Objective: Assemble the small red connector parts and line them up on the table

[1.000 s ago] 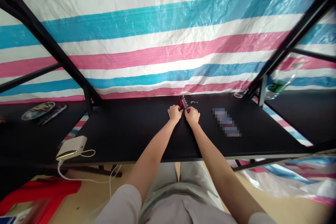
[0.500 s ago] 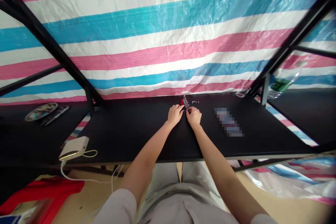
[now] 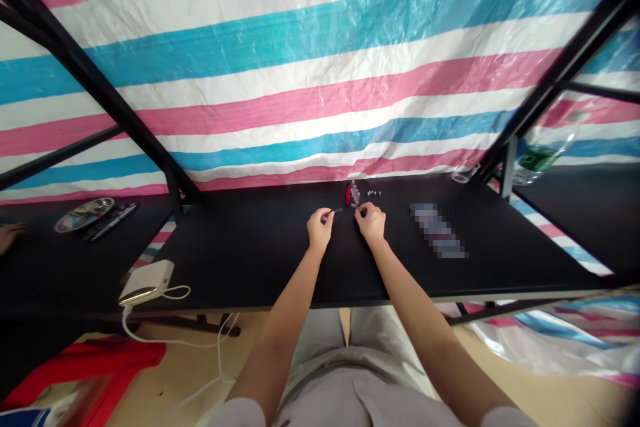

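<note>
My left hand is closed in a pinch on a thin dark stick-like piece that points right. My right hand pinches at a small greyish piece, too small to name. Just beyond the fingertips stands a row of small translucent pieces. Beside that row, on its left, is a small red object. Several tiny shiny silver pieces lie in a line behind my right hand. All of these are at the far middle of the black table.
A blurred-out flat item lies to the right. White power bank with cable sits at the front left corner. Farther left are a plate, pens and another person's hand. A clear cup and bottle stand back right.
My left hand has drawn back to the left, away from the row of translucent pieces, with the thin dark piece showing in it. My right hand stays nearly in place. Another person's hand appears far left.
</note>
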A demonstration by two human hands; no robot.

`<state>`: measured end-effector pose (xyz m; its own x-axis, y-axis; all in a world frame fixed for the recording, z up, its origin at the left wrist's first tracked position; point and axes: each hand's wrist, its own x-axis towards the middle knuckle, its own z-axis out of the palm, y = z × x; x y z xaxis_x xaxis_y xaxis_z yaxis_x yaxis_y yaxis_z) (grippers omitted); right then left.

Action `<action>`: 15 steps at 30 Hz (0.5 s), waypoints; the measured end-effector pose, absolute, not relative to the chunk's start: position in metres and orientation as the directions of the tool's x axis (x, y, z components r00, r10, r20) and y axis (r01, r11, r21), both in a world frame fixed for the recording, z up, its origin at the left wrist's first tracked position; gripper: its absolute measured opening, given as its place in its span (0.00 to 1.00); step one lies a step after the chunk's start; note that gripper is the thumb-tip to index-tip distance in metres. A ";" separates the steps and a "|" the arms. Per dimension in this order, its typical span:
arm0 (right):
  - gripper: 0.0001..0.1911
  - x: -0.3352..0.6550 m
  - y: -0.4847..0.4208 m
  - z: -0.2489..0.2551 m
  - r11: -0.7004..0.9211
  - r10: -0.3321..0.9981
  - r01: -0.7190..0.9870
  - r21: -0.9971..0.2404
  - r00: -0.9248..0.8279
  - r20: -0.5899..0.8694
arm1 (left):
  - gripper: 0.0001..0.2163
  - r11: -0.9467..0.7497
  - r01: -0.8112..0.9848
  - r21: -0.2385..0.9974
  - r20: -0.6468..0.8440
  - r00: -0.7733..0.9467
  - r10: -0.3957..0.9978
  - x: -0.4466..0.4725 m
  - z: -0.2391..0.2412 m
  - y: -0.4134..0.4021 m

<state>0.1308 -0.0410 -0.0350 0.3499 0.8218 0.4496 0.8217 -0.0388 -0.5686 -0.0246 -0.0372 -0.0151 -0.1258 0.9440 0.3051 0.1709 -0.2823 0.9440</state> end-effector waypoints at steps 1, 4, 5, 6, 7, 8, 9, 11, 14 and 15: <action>0.09 0.130 -0.042 -0.035 -0.006 0.825 0.826 -0.564 0.323 0.464 | 0.05 -0.286 0.163 0.944 0.309 -0.139 0.941 -0.026 -0.015 -0.039; 0.09 0.129 -0.045 -0.033 0.124 0.827 0.831 -0.542 0.215 0.519 | 0.05 -0.291 0.173 0.941 0.316 -0.140 0.938 -0.028 -0.013 -0.042; 0.09 0.128 -0.046 -0.032 0.164 0.826 0.829 -0.534 0.181 0.534 | 0.05 -0.292 0.178 0.940 0.318 -0.135 0.939 -0.028 -0.013 -0.043; 0.09 0.127 -0.047 -0.031 0.198 0.824 0.825 -0.528 0.151 0.546 | 0.05 -0.296 0.182 0.938 0.321 -0.130 0.938 -0.027 -0.013 -0.043; 0.09 0.127 -0.048 -0.030 0.228 0.823 0.820 -0.525 0.125 0.554 | 0.06 -0.301 0.184 0.936 0.326 -0.129 0.937 -0.027 -0.013 -0.043; 0.10 0.126 -0.049 -0.029 0.256 0.823 0.813 -0.523 0.100 0.559 | 0.06 -0.307 0.183 0.934 0.332 -0.130 0.934 -0.026 -0.013 -0.043; 0.10 0.125 -0.049 -0.028 0.281 0.824 0.804 -0.524 0.078 0.562 | 0.06 -0.313 0.181 0.932 0.338 -0.129 0.932 -0.026 -0.012 -0.043; 0.11 0.125 -0.050 -0.027 0.312 0.829 0.787 -0.532 0.048 0.558 | 0.06 -0.316 0.176 0.932 0.338 -0.117 0.934 -0.026 -0.012 -0.044; 0.11 0.124 -0.050 -0.027 0.308 0.835 0.777 -0.549 0.056 0.547 | 0.06 -0.307 0.176 0.935 0.327 -0.095 0.940 -0.026 -0.010 -0.046; 0.11 0.125 -0.050 -0.028 0.298 0.834 0.777 -0.554 0.069 0.547 | 0.07 -0.309 0.179 0.934 0.329 -0.098 0.939 -0.027 -0.010 -0.046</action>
